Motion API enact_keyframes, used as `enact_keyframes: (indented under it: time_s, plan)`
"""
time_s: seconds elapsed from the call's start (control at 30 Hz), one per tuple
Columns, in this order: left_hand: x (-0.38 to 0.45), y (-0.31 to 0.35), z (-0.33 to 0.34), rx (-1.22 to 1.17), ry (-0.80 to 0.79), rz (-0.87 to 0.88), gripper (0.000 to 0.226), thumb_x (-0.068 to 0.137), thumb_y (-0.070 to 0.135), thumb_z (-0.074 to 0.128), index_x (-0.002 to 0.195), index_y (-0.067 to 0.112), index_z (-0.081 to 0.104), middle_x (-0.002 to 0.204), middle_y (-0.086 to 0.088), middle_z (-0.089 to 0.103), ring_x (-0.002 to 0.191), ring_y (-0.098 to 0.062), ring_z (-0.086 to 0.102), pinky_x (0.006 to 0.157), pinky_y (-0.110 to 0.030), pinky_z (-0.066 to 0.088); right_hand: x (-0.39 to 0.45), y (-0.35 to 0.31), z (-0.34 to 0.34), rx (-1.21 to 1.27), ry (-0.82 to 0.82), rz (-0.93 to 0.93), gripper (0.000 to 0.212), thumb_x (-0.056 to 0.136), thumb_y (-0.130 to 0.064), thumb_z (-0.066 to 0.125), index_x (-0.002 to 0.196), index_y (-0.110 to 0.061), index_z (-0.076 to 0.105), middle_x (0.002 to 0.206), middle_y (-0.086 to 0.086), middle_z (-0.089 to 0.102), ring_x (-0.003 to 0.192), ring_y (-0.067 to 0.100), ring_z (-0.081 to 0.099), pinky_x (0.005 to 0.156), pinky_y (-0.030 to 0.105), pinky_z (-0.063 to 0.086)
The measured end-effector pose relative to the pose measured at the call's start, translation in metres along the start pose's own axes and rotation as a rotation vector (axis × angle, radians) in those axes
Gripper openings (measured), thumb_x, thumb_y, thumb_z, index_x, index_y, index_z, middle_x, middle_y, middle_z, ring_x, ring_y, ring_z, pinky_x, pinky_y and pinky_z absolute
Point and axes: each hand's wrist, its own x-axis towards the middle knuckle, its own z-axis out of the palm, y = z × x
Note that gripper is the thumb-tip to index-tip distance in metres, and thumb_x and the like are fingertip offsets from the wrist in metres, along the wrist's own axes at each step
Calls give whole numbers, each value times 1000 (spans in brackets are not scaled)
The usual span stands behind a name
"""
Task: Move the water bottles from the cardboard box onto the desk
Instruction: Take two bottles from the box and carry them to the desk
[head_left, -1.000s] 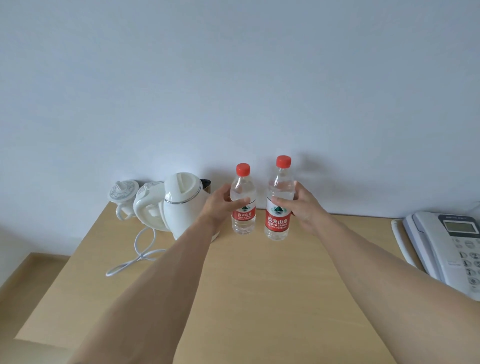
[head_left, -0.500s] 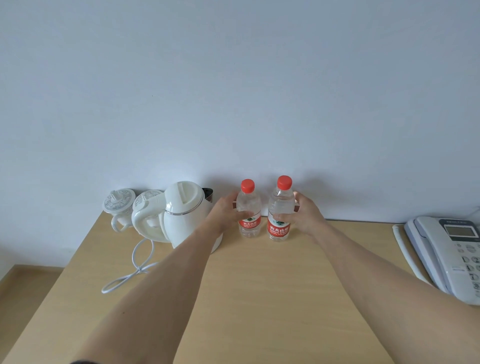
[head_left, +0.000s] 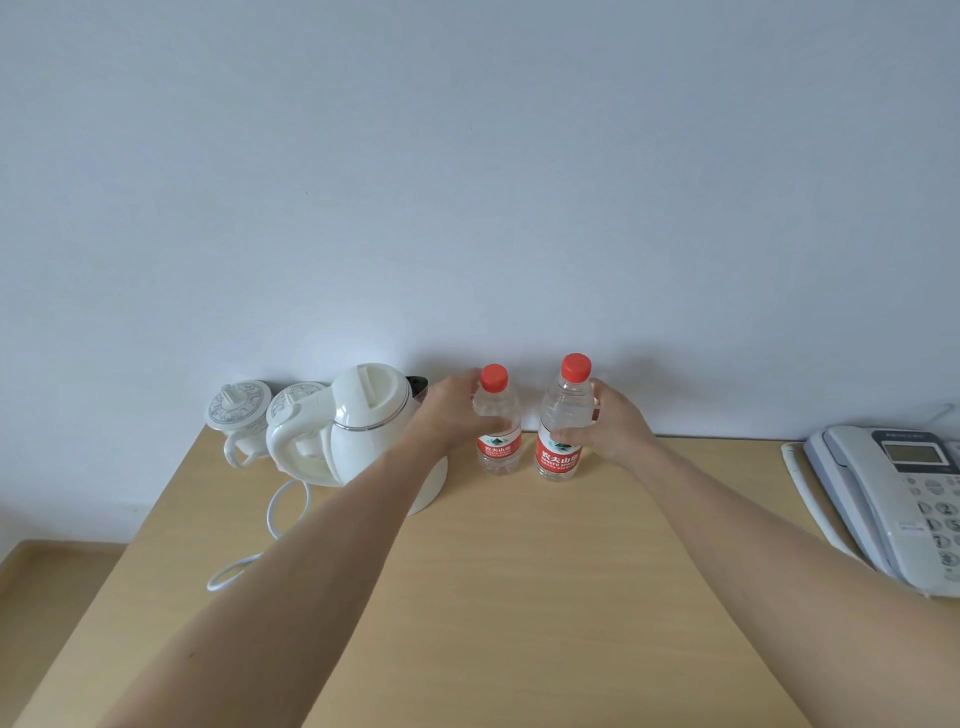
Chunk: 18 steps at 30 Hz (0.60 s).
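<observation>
Two clear water bottles with red caps and red labels stand upright side by side on the wooden desk (head_left: 519, 597), near the wall. My left hand (head_left: 452, 410) grips the left bottle (head_left: 497, 436) around its upper body. My right hand (head_left: 613, 421) grips the right bottle (head_left: 563, 431) the same way. Both bottle bases rest on the desktop. The cardboard box is out of view.
A white electric kettle (head_left: 374, 426) with a looping cord (head_left: 270, 525) stands just left of my left hand. Two white lidded cups (head_left: 239, 415) sit behind it by the wall. A grey desk phone (head_left: 904, 499) lies at the right edge.
Both hands carried the bottles away from me toward the wall and lowered them onto the desk. The bottles now stand slightly further apart.
</observation>
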Motion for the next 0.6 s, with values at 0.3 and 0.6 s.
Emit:
enact_keyframes:
  time_s: [0.3, 0.6]
  plan:
    - [6, 29, -18, 224, 176, 62, 30, 78, 26, 80, 107, 23, 74, 100, 0, 72, 97, -22, 64, 82, -38, 56, -7, -24, -22, -33, 41, -67, 54, 69, -17, 89, 116, -27, 63, 99, -14, 60, 99, 13, 60, 89, 45, 57]
    - [23, 29, -29, 335, 203, 58, 27, 81, 18, 77, 108, 18, 75, 103, -6, 73, 98, -27, 63, 79, -33, 50, -9, -40, -29, -156, 112, -178, 39, 70, -15, 87, 104, -17, 67, 92, -8, 63, 92, 20, 64, 80, 48, 59]
